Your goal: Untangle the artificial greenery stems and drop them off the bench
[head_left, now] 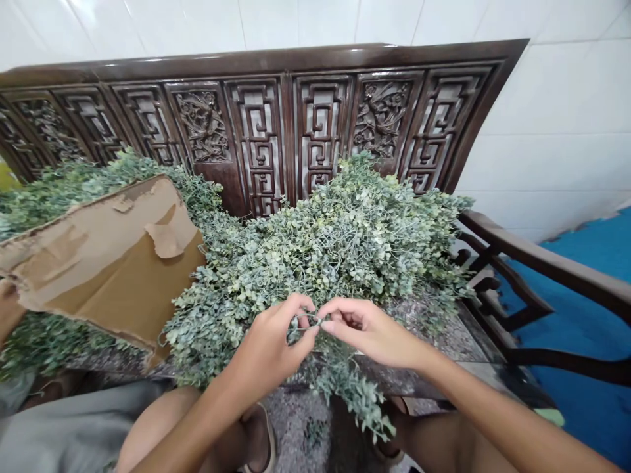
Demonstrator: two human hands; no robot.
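Foliage, artificial, small-leaved and grey-green, one sprig (pixel 308 320) in work. Held at mid-frame, just above the near edge of the bench seat (pixel 458 338), in front of the main heap (pixel 345 243) and touching its nearest leaves. Left hand (pixel 269 348): fingers curled in, thumb and forefinger closed on the thin stem from the left. Right hand (pixel 369 332): thumb and forefinger pinched on the same stem from the right, remaining fingers loosely bent. Fingertips of both almost meeting; whether bending, twisting or pulling the stem, cannot tell. Heap: large, piled against the carved back (pixel 256 125) of the bench, spreading left behind a torn cardboard box (pixel 113 263) and right toward the armrest (pixel 532 256); a few strands (pixel 365 401) hanging over the seat edge between the knees. Stage, by judgement: one piece handled, the great bulk lying loose and unsorted; no separate finished pile or bundle to be made out anywhere in view, so little to count as done and nearly all of the heap left. Contents of the box hidden by its flap. At the far left edge, part of what may be another person's hand (pixel 6 309) at the box.
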